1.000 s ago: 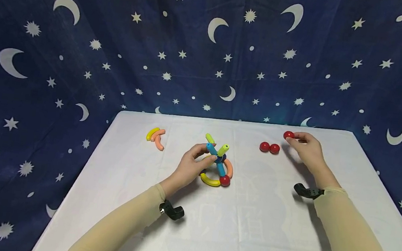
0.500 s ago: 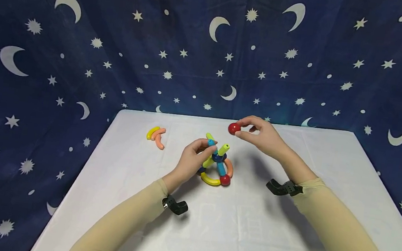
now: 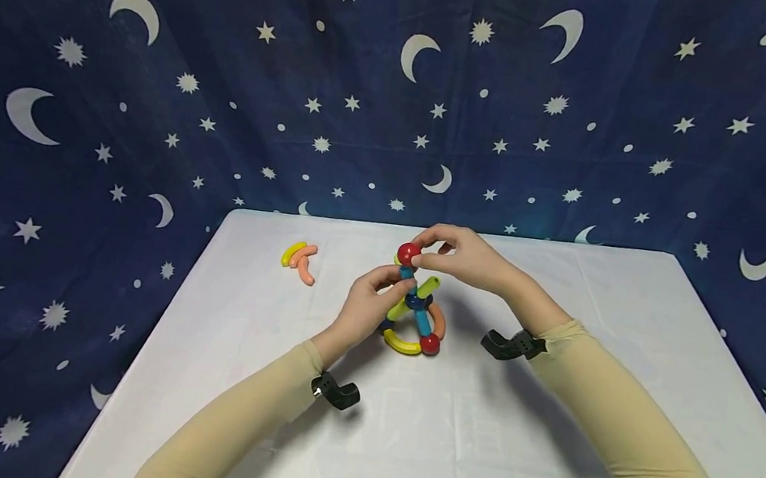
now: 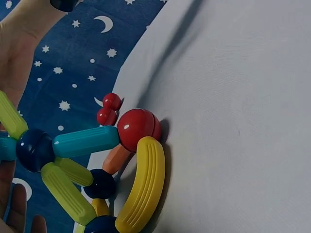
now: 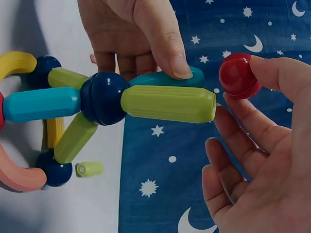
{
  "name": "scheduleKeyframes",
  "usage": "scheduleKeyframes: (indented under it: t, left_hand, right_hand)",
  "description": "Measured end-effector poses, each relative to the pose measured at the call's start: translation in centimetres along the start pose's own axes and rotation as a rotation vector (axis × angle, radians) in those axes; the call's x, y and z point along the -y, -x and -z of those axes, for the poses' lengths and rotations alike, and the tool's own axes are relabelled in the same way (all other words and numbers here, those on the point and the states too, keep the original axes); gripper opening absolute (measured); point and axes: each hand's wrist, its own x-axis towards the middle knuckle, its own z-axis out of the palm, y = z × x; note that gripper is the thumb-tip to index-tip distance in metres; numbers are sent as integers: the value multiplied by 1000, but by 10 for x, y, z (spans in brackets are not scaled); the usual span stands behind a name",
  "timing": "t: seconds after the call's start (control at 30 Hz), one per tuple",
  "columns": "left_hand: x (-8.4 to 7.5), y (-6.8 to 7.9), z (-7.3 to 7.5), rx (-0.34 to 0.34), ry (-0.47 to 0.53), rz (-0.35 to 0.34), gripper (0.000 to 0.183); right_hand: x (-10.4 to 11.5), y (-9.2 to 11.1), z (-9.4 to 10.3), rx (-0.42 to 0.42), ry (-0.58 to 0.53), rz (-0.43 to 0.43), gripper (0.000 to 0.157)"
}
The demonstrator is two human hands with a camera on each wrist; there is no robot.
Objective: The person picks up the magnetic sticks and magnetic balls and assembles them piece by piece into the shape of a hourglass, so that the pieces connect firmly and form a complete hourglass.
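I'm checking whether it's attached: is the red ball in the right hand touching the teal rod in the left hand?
Apart. The right wrist view shows blue backdrop between the red ball and the tip of the teal rod.

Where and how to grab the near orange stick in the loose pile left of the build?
I'd pinch the near orange stick across its near half, from above on the person's side. It looks to lie flat, with that end free, while its other end sits close by the far orange stick. The left hand is nearer.
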Motion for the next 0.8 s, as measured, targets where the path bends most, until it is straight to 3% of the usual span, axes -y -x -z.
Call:
scheduleKeyframes:
  t: [0.1, 0.33, 0.6, 0.8]
  left_hand:
    - [-4, 1, 0, -8, -8, 9, 27]
    - [-31, 13, 0, 7, 5, -10, 21]
    - [3, 1, 1, 21, 25, -25, 27]
    - [5, 1, 1, 31, -5, -5, 24]
  right_hand:
    - [2, -1, -1, 3, 9, 11, 36]
    - [1, -6, -6, 26, 91, 9, 34]
    - [2, -6, -8, 34, 54, 21, 37]
    - [-10, 0, -3, -9, 17, 32, 37]
